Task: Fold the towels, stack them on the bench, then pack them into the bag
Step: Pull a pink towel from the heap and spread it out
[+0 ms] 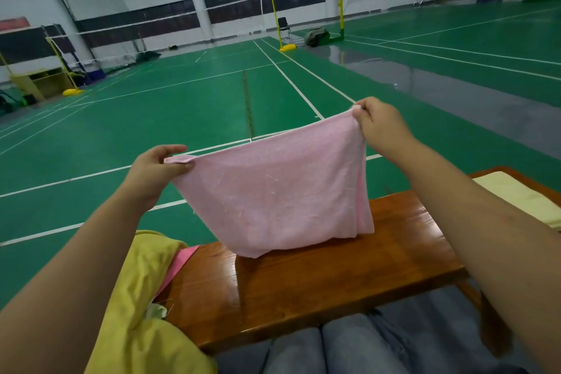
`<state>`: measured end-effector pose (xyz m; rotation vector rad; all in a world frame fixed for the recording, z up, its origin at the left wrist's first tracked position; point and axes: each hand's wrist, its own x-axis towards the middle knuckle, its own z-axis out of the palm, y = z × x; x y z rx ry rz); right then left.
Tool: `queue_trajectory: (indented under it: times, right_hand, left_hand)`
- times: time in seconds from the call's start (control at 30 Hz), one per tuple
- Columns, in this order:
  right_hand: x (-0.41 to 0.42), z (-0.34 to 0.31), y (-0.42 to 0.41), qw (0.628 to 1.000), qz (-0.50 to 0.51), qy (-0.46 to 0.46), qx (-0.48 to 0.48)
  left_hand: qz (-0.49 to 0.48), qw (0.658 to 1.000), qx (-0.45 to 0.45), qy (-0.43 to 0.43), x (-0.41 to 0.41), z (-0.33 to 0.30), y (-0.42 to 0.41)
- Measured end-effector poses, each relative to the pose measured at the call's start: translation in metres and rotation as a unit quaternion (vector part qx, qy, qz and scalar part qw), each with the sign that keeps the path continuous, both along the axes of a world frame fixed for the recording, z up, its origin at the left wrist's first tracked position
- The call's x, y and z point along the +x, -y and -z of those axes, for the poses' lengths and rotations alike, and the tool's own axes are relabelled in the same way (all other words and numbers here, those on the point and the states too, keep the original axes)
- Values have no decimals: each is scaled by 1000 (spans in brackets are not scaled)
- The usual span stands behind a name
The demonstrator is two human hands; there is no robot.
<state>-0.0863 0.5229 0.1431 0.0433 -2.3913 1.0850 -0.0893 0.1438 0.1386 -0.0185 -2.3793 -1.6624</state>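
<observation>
— What couldn't you make out from where you sat?

— The yellow cloth (142, 313) at my lower left ran off the frame, so I couldn't tell whether it was a towel or a bag. A strip of brighter pink fabric (179, 264) poked out from under it, mostly covered. At the far right a pale yellow towel (522, 194) lay on the tabletop (334, 276), cut off by the frame edge and partly behind my right forearm. My knees hid the near edge of the tabletop.

— And the pink towel?

— I had the pink towel (273, 191) up in the air above the tabletop, stretched between both hands. My left hand (154, 170) pinched its left top corner between thumb and fingers (174, 149). My right hand (379, 124) pinched the right top corner, held higher, so the top edge sloped upward to the right.

— How did it look?

— Doubled over, pale pink, flecked with bits of lint. It sagged in the middle, and its lower fold touched the tabletop.
</observation>
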Motion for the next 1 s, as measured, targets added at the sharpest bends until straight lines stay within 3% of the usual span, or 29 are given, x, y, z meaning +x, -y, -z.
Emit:
queue_trajectory:
  times: [0.3,0.57,0.77,1.0]
  right_hand:
    - [-1,6,-1,1000,15,22,9]
    - [1,-7,-2,999,10,-34,-3]
    - [-3,4,-1,999,22,33,20]
    - [2,-18,-4,999,24,-30,17]
  left_hand:
    - [9,1000,15,19,-1,8,8]
    - [34,988,150,-10,2,-6,11]
    - [58,982,179,1,5,4,19]
    - [46,974,213,-62,8,-6,22]
